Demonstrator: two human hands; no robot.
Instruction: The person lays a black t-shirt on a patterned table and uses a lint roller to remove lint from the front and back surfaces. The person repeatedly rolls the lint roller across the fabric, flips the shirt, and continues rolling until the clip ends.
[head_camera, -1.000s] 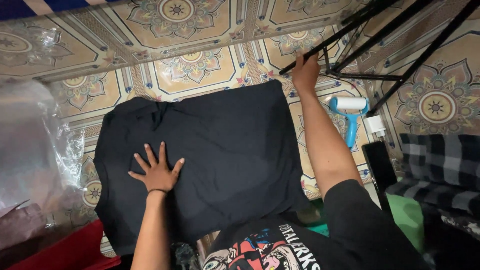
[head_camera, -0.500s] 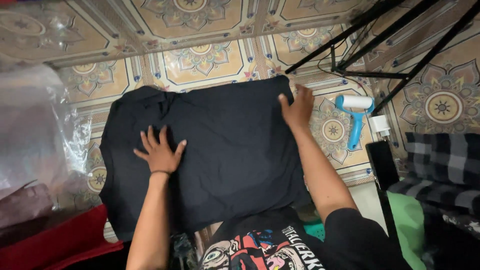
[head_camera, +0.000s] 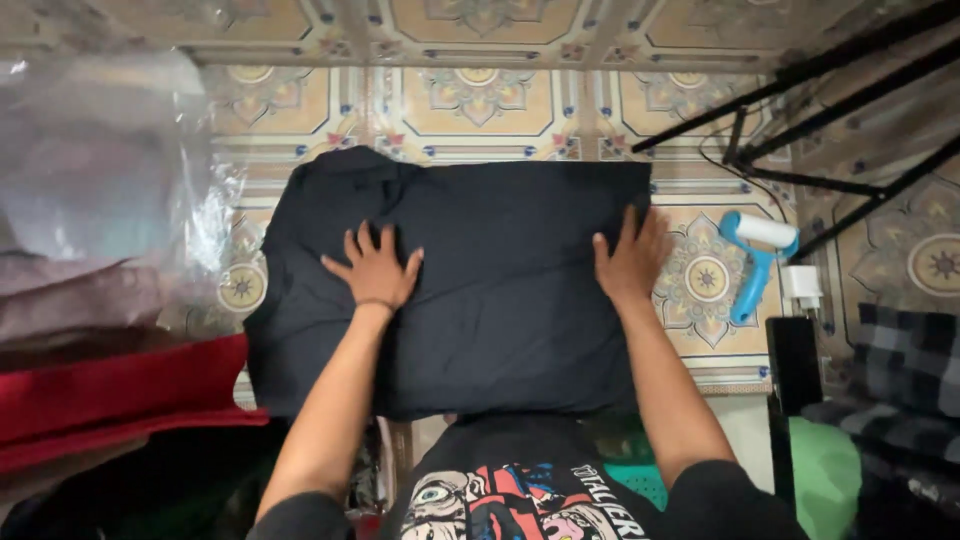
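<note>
- Left hand (head_camera: 375, 268) lies flat, fingers spread, grasping nothing, on the black folded garment (head_camera: 500, 300).
- Right hand (head_camera: 630, 260) presses open-palmed on the garment's right edge.
- Garment lies on the patterned tile floor (head_camera: 480, 90), centre.
- Blue lint roller (head_camera: 755, 255) lies right; red cloth (head_camera: 110, 395) near left.

The dark navy garment (head_camera: 500, 290) lay spread flat on the patterned tile floor (head_camera: 480, 100), folded into a broad rectangle. Its right edge was straight, its left end bunched and rounded. The left hand (head_camera: 375, 270) pressed flat on its left-centre; the right hand (head_camera: 630, 262) rested at its right edge.
</note>
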